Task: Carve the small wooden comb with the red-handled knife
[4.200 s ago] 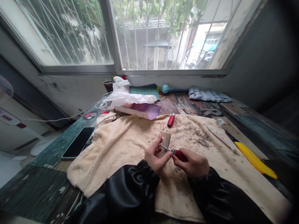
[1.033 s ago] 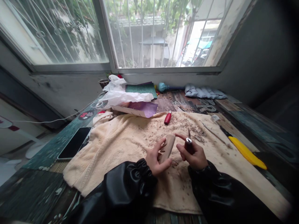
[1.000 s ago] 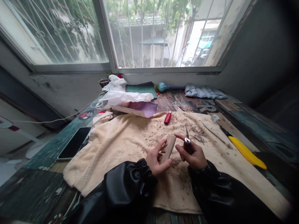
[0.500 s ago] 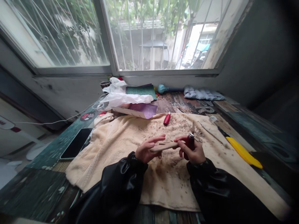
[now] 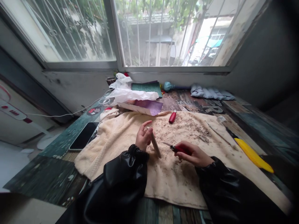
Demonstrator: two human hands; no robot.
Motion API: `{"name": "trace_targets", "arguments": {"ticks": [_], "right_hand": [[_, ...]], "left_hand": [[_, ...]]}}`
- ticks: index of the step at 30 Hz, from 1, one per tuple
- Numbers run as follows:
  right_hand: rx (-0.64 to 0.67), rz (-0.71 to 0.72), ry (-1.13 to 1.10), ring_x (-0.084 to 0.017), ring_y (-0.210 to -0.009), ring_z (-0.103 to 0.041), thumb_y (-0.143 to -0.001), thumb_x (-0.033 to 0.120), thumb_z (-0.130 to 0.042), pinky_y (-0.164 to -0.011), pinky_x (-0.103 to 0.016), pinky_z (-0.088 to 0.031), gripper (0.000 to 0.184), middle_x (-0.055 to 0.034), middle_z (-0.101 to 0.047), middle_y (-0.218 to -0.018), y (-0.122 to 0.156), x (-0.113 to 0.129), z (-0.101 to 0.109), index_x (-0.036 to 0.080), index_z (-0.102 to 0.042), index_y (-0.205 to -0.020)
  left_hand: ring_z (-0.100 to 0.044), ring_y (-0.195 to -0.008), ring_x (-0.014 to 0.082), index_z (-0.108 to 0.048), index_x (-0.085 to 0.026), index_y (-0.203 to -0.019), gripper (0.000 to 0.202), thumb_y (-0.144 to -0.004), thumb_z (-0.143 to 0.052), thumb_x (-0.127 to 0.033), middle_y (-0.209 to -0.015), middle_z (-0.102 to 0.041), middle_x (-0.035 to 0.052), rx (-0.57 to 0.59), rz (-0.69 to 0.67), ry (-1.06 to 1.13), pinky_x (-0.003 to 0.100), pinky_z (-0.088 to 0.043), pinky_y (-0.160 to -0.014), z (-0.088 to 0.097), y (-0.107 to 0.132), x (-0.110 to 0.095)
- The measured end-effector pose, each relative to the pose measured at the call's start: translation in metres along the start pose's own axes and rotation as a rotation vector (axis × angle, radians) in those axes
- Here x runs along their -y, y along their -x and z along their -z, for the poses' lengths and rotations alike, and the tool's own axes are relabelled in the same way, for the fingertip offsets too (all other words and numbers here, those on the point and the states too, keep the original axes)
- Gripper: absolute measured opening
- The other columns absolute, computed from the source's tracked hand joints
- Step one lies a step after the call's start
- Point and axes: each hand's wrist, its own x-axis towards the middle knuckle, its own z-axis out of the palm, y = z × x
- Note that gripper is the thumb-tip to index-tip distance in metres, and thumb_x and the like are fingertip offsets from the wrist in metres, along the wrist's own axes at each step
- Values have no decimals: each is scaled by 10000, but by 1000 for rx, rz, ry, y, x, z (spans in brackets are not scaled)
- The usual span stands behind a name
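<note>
My left hand [image 5: 144, 137] is closed around the upper part of a slim wooden stick [image 5: 155, 145], which slants down and to the right with its lower end close to the cloth. In my right hand [image 5: 195, 153] is a carving knife [image 5: 179, 149] with a dark red handle. Its short blade points left toward the stick, with a small gap between them. Beneath both hands spreads a beige towel [image 5: 112, 146] strewn with wood shavings. A second red handle [image 5: 172, 117] lies on the towel beyond my hands.
A yellow utility knife [image 5: 253, 155] lies at the right. A phone [image 5: 84, 136] rests at the left edge of the towel. Toward the window are a white plastic bag [image 5: 133, 95], purple paper [image 5: 151, 106], a green mat [image 5: 147, 88] and a grey padded bundle [image 5: 211, 92].
My right hand has let go of the stick's end, moved away and turned the knife from upright to pointing left. My left hand has closed on the stick and tilted it steeply.
</note>
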Motion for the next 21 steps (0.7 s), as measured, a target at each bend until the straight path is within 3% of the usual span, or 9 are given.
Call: {"name": "trace_targets", "arguments": {"ticks": [2, 4, 9, 13, 21], "right_hand": [[-12, 95, 166, -152, -733, -590, -795, 368, -514, -669, -284, -467, 249, -47, -629, -834, 0, 0, 1, 182, -543, -959], [-49, 148, 285, -164, -770, -594, -805, 362, -489, -700, -289, -462, 270, -58, -643, -880, 0, 1, -1, 187, -555, -1001], [-58, 133, 578, -128, -631, -542, -834, 407, -438, -606, -246, -419, 269, -31, -613, -745, 1, 4, -4, 185, -578, -891], [-51, 196, 699, -105, -561, -507, -857, 411, -398, -543, -218, -377, 278, -9, -570, -655, -1, 7, -5, 187, -555, -805], [-72, 362, 955, -111, -567, -528, -870, 400, -399, -518, -221, -335, 247, -8, -595, -683, -14, 24, -2, 197, -529, -814]], "left_hand": [[-260, -351, 17, -501, -169, -1104, 472, -744, -531, -473, -604, -501, -43, 27, -54, -103, 163, -189, -337, 1, 1, -1], [-311, -400, 25, -570, -174, -1058, 402, -775, -502, -451, -701, -526, -11, 25, -133, -213, 174, -248, -372, 2, 3, -1], [-525, -674, 113, -530, -211, -1191, 411, -839, -432, -401, -965, -603, 54, 101, -264, -439, 231, -426, -613, 1, 9, -5], [-533, -983, 201, -517, -200, -1207, 399, -862, -413, -372, -1094, -616, 69, 185, -316, -540, 325, -386, -878, 1, 11, -14], [-535, -1026, 220, -545, -207, -1174, 405, -861, -401, -421, -1069, -638, 75, 247, -193, -479, 350, -376, -907, 6, 7, -14]]}}
